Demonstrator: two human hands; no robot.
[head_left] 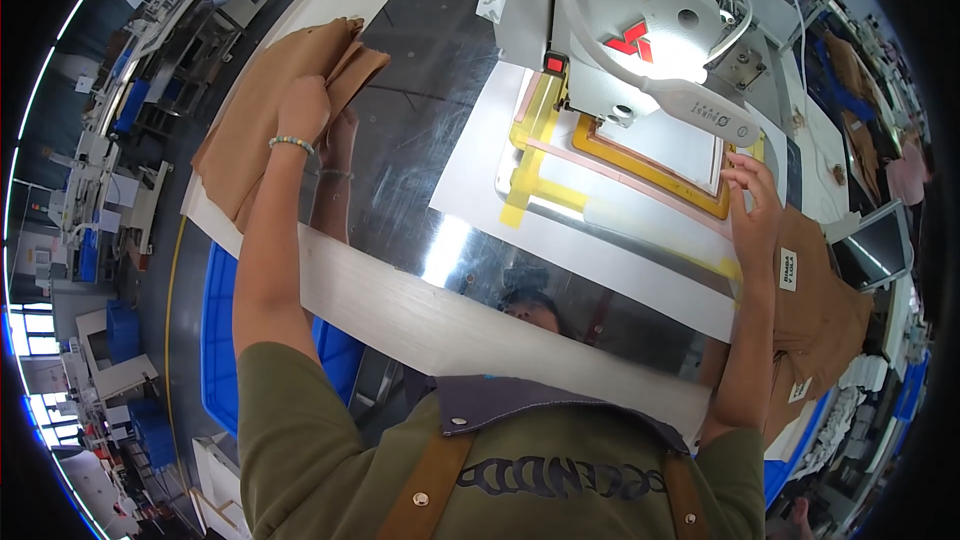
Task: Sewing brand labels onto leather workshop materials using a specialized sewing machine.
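My left hand is closed on the edge of the tan pieces, a stack lying to the left of the machine, at the far-left edge of the shiny plate. Fingers curled into the cloth, thumb side up; I can't tell if I've got one ply or more (the top one looks a bit lifted near the corner).

My right hand is open, fingertips resting on the right end of the template, the yellow-and-pink frame sitting under the machine head. No grip there, just touching/steadying the edge.

Where it stands, as I judge it: the template is seated under the head, on the white sheet in front of the machine. Inside the frame I see only a pale surface, so whether cloth is loaded I can't say. A pile of tan cloth w/ white tags hangs to the right of the machine, below my right wrist, so some pieces prob. sit on the out side. The left stack is thick, so plenty is left.

Lamp on the machine is lit. Blue bin sits below the table edge, left of the machine and down toward me.
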